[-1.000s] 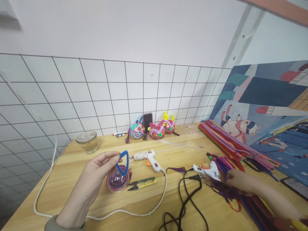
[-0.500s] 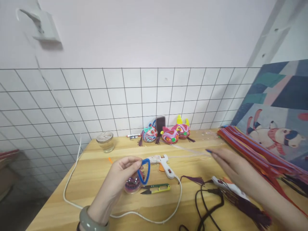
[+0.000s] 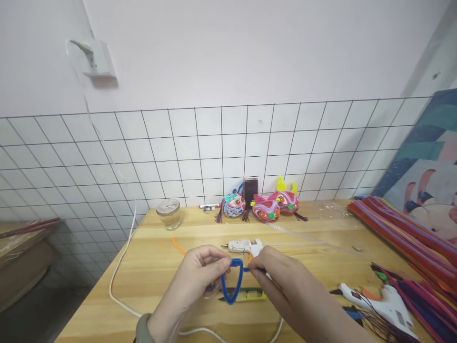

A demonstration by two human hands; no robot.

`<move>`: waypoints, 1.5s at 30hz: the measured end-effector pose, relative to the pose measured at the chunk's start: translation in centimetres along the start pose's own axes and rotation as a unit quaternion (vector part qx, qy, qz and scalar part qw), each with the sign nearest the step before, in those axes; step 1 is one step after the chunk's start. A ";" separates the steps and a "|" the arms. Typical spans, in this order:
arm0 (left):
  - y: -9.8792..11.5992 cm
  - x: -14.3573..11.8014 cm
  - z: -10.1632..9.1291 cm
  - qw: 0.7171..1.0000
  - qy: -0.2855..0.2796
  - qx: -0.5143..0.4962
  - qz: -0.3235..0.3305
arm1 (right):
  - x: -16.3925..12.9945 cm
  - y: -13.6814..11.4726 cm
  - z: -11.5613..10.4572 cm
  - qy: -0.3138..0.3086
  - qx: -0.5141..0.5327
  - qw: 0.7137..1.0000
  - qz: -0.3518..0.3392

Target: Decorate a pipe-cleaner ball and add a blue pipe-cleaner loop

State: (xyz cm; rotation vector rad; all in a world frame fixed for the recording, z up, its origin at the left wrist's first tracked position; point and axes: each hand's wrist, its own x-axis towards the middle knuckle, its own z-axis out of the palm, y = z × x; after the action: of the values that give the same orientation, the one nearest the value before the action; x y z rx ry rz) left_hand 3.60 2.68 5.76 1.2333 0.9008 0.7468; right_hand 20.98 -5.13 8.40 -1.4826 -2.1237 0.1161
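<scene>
A blue pipe cleaner loop [image 3: 232, 301], bent into a rounded point at the bottom, hangs from the pinched thumb and fingers of my left hand [image 3: 202, 276]. Close on its right, my right hand [image 3: 285, 281] pinches a short blue pipe cleaner piece [image 3: 246, 269], whose tip reaches the loop's right side; whether they touch, I cannot tell. Behind the hands lies a white glue gun [image 3: 241, 246], its handle partly covered by my right hand. Below the loop are thread snips [image 3: 252, 296] with a yellow and green handle. A shiny clear ball [image 3: 211, 289] is mostly hidden by my left hand.
Colourful fish-like ornaments [image 3: 266, 209] sit at the back near a glass cup [image 3: 169, 216]. A second glue gun [image 3: 378, 305] lies front right, below a bundle of coloured pipe cleaners [image 3: 400, 233]. A white cable [image 3: 117, 271] runs along the left; clear sticks [image 3: 303, 233] lie behind.
My right hand has come in from the right with the short blue piece, up to the loop. My left hand still holds the loop. The view has shifted to the right.
</scene>
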 end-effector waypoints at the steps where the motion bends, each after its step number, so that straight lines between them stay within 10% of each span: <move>1: 0.0 0.0 0.1 1.000 0.000 0.008 0.000 | -0.1 0.2 0.1 0.002 0.006 1.000 -0.006; 45: 0.4 -0.5 1.3 0.999 0.005 -0.042 -0.012 | -0.1 0.8 1.0 0.010 0.029 0.999 -0.009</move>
State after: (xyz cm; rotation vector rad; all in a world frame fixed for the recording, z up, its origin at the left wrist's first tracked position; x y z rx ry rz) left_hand 4.53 1.70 6.33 1.1447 0.8826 0.7643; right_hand 21.19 -4.66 7.24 -1.4257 -2.0991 0.1537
